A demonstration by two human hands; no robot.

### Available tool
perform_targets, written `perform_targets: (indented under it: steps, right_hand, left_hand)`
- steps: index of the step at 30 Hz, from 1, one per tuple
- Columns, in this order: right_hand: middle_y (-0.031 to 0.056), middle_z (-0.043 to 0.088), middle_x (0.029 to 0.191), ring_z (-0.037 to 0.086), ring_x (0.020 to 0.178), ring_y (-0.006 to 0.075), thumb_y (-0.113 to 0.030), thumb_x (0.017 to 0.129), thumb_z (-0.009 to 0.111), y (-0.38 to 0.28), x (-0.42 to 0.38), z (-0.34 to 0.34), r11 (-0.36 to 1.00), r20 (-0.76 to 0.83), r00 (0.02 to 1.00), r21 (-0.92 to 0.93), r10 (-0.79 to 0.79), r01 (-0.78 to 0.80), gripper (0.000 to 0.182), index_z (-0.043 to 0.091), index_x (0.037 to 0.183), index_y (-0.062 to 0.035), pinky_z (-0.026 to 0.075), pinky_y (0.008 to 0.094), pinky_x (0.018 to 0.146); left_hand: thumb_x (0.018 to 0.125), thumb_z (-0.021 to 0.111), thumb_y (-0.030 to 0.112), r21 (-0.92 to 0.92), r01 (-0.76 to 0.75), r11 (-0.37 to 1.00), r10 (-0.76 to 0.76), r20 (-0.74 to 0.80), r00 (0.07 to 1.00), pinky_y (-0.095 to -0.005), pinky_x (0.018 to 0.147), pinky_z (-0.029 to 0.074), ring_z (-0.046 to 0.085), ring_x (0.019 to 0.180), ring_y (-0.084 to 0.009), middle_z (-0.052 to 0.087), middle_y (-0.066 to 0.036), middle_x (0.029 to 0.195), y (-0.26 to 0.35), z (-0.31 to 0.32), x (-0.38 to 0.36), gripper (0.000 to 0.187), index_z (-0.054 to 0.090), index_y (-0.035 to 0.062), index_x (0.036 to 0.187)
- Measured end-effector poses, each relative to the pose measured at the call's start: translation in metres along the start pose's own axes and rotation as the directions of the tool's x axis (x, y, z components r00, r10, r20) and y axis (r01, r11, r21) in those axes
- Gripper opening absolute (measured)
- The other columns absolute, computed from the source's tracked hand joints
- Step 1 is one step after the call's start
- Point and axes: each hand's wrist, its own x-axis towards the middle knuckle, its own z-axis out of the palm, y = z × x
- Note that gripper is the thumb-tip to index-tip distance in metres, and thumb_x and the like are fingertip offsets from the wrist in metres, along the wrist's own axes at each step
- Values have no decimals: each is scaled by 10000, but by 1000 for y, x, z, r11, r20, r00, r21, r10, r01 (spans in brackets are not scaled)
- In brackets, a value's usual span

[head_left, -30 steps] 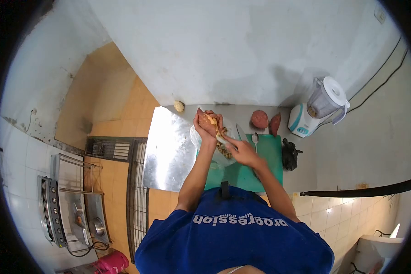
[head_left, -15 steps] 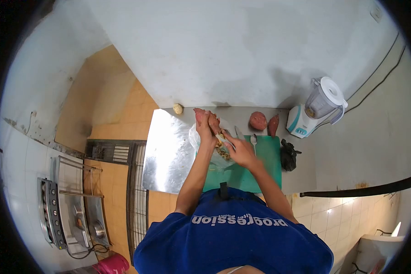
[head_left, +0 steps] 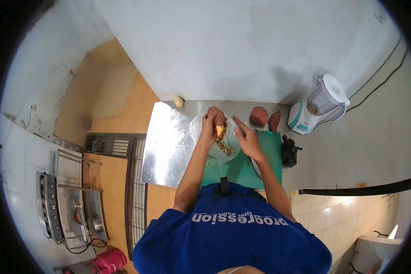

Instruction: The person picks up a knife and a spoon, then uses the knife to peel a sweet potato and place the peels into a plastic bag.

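My left hand (head_left: pixel 208 129) is wrapped round a reddish-brown sweet potato (head_left: pixel 217 116). Orange flesh shows at its near end, where some skin is off. Below it a clear plastic bag (head_left: pixel 196 128) lies spread out, with dark and yellowish peelings (head_left: pixel 224 147) on it. To the right, apart from the sweet potato, is my right hand (head_left: pixel 250 142), its fingers closed together over the bag's right edge. What sits in them is too small and hidden to name. A green cutting board (head_left: pixel 271 155) lies under the bag and my right forearm.
Two more reddish sweet potatoes, a round one (head_left: pixel 259 115) and a slim one (head_left: pixel 274 121), lie behind the board. A black plastic bag (head_left: pixel 289 151) and a blender (head_left: pixel 306 114) stand at the right. A pale round lump (head_left: pixel 179 101) sits at the steel counter's (head_left: pixel 162 146) back left.
My right hand has moved right, away from the sweet potato, and now covers the knife and spoon seen before. My left hand has turned the sweet potato, bringing its orange flesh into view.
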Motion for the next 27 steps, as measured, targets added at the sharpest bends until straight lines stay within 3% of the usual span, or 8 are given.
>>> perform_targets:
  steps: [2,6,7,17,18,20,24,27]
  right_hand:
    - [237,639,1293,628,1183,381,-336,1028,530,9,4,5,993,-86,995,100,-56,65,518,471,1492,-112,477,403,999]
    - [248,510,1463,517,1346,331,-289,1023,569,22,16,19,977,-178,979,165,-102,132,585,410,1494,20,386,365,1108]
    - [247,495,1478,493,1369,317,-269,1018,584,29,22,25,971,-193,975,188,-111,148,598,399,1490,49,365,360,1126]
    - [194,564,1408,517,1296,240,-307,1046,536,54,40,54,907,-187,981,420,57,28,559,430,1491,14,378,341,1094]
    - [176,601,1329,550,1232,223,-307,1047,531,57,35,58,867,-154,977,495,150,-55,549,438,1484,13,418,335,1044]
    - [158,638,1249,582,1168,207,-306,1049,526,64,28,62,816,-103,965,561,240,-143,540,447,1477,13,458,329,994]
    - [119,663,982,664,785,175,-328,1047,517,56,8,57,816,-49,949,526,313,-242,508,488,1426,8,550,315,623]
    - [108,652,883,639,592,169,-347,1042,517,46,-2,57,771,17,937,562,350,-298,497,504,1408,-11,523,312,444]
  left_hand:
    - [964,546,227,212,45,976,-75,133,988,-371,660,539,565,645,-190,563,-87,788,2,-9,-3,217,531,13,932]
    - [983,581,254,521,288,804,-312,-43,949,-336,585,547,705,807,-251,632,-156,1024,22,20,-43,390,401,72,1278]
    - [956,654,282,517,329,790,-412,51,910,-355,609,587,723,844,-322,610,-200,1167,23,11,-39,686,214,86,1444]
    - [1007,498,564,260,306,916,-376,286,881,-373,725,593,691,936,-288,588,-179,1215,24,-4,-57,663,370,82,1442]
    - [1007,498,564,259,304,917,-373,284,883,-373,725,593,691,936,-288,588,-179,1215,18,-2,-60,663,370,82,1442]
    - [1019,505,530,791,-150,593,-85,247,965,-354,749,571,662,885,-252,614,-146,1143,6,0,-65,643,376,60,1438]
    - [1030,498,484,956,-109,272,-113,144,983,-363,780,511,624,950,-232,628,-160,1123,10,-6,-59,569,480,-1,1326]
    - [1031,495,495,842,-149,518,19,163,986,-346,785,508,619,935,-196,637,-136,1040,-22,-37,-35,549,522,-2,1264]
